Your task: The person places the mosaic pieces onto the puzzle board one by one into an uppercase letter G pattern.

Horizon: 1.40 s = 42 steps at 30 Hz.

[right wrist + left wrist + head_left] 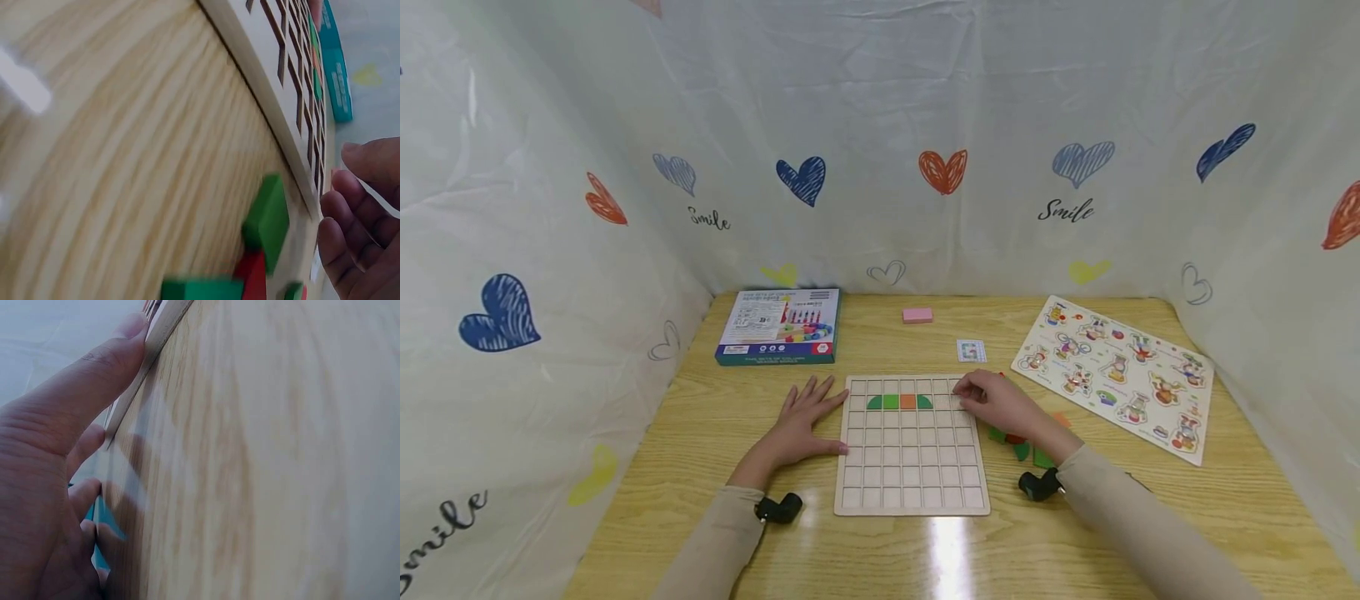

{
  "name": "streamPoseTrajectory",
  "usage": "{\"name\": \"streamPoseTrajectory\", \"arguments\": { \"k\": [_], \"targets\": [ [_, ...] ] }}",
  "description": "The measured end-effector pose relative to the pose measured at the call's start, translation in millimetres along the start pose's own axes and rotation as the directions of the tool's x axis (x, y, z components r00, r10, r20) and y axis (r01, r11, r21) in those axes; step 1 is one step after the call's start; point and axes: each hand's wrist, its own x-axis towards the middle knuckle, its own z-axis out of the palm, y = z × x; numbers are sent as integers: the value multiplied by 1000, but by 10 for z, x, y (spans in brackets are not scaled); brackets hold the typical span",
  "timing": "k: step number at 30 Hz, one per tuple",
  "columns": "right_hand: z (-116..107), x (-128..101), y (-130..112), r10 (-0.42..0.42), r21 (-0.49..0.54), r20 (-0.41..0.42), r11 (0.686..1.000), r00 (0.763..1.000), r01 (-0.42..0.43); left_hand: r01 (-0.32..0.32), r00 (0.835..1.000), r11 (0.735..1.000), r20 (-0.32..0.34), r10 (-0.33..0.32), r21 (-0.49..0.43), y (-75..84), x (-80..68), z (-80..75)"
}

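Observation:
A pale wooden grid board (912, 500) lies on the table. In its second row from the top sit a green rounded piece (875, 402), a green square (891, 402), an orange square (908, 402) and another green rounded piece (924, 402). My left hand (801, 423) is spread at the board's left side, thumb and forefinger touching its edge. Over the upper right of the board hovers my right hand (1000, 406), its fingers loosely bent; no piece shows between them in the right wrist view. Loose green pieces (1021, 452) and red ones lie beneath and beside that hand.
Behind the board lie a small patterned card (972, 350) and a pink block (917, 315). A boxed set (778, 327) stands at the back left. To the right is a picture puzzle board (1112, 375). White curtains (880, 125) enclose the table (715, 433).

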Motion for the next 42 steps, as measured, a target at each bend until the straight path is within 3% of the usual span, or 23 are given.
{"name": "streamPoseTrajectory", "arguments": {
  "k": [10,17,42],
  "targets": [
    [-324,-293,279,54,-55,-105,997,993,-60,6,1000,1000,4,-6,2,-17,2,7],
    [-362,-395,411,61,-85,-148,994,987,-74,13,1000,1000,1,-13,6,-8,2,-1],
    [-287,-313,351,69,-124,-71,989,995,-78,7,1000,1000,-1,-7,17,-15,4,9]
  ]
}}
